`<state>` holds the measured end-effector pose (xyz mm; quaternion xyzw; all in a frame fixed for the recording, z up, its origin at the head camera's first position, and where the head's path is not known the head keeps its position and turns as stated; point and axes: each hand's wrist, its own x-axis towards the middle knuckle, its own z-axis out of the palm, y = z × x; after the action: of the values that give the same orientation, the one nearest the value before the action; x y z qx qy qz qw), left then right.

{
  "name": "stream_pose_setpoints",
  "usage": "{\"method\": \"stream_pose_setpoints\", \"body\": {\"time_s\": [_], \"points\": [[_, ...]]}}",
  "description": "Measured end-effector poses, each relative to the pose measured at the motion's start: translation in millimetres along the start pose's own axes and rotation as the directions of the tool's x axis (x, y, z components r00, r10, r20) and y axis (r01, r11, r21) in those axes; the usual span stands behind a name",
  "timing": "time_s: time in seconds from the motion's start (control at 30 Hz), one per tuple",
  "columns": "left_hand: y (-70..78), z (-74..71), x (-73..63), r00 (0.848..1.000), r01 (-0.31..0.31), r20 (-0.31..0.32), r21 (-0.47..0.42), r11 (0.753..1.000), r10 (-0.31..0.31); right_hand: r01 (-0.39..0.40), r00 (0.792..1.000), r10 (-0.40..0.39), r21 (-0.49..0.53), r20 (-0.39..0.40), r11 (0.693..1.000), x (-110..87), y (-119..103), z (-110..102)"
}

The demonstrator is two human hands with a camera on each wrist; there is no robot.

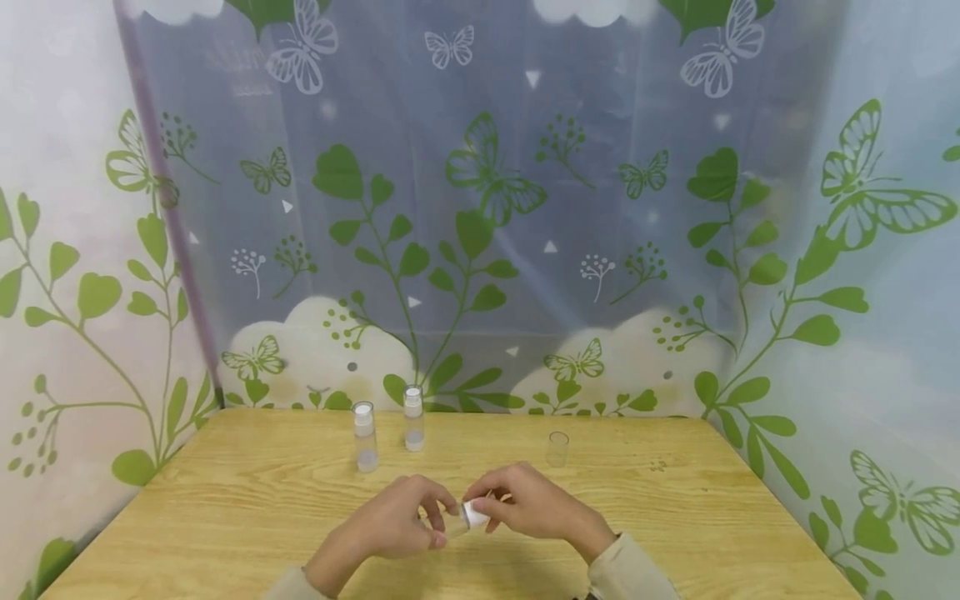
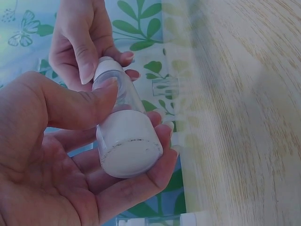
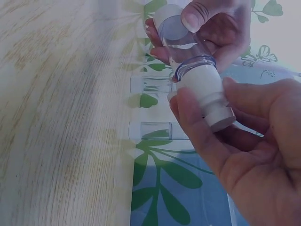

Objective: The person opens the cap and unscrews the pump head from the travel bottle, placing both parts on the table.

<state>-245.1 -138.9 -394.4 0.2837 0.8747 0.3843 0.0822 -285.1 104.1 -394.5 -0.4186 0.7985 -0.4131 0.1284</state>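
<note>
Both hands hold one small clear pump bottle [image 3: 188,49], tilted on its side above the wooden table. My left hand [image 1: 405,517] grips it near the white base [image 2: 129,146], thumb over the clear wall and fingers curled under. At the other end, my right hand [image 1: 532,504] pinches the white pump top [image 3: 202,84] between thumb and fingers. No cover sits over this top. A loose clear cap [image 1: 557,450] stands on the table beyond my right hand.
Two similar bottles with white tops, a nearer bottle [image 1: 365,437] and a farther bottle [image 1: 413,419], stand upright at the back left of the table [image 1: 225,500]. Printed curtains [image 1: 480,275] with leaves and butterflies close off the back and sides.
</note>
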Motion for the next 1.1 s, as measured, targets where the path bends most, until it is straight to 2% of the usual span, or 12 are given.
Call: {"method": "stream_pose_setpoints", "body": {"time_s": [0.6, 0.83, 1.1], "points": [[-0.5, -1.6, 1.4, 1.0, 0.01, -0.001, -0.006, 1.0, -0.01, 0.025, 0.999, -0.024, 0.017, -0.044, 1.0, -1.1, -4.4, -1.0], [-2.3, -2.1, -0.6, 1.0, 0.005, -0.002, 0.002, 1.0, -0.005, 0.039, 0.997, -0.039, -0.006, -0.061, 0.999, -1.2, -4.5, -1.2], [-1.4, -1.3, -0.2, 1.0, 0.021, 0.004, -0.026, 0.999, -0.021, 0.043, 0.997, -0.042, 0.018, -0.062, 0.999, -0.9, -0.4, -2.0]]}}
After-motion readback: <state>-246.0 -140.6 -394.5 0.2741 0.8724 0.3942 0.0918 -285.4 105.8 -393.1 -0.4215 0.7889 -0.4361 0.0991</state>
